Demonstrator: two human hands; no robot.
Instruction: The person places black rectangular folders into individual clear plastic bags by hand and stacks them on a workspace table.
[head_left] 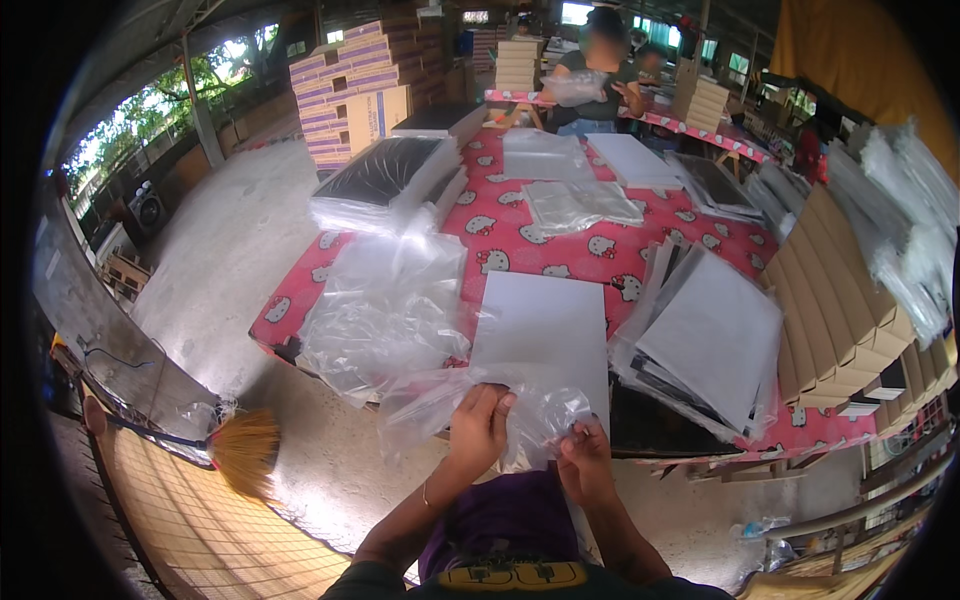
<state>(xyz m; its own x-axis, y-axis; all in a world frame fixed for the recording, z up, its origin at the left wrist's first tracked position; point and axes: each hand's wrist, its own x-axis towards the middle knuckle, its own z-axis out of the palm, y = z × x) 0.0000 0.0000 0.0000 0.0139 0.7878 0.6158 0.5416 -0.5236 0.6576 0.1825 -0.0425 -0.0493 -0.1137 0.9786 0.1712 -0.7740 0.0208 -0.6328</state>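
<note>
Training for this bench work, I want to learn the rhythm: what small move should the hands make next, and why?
Probably ease the left hand and right hand apart to spread the clear plastic bag: both pinch it, it looks crumpled, and the white sheet lies flat just ahead.
</note>
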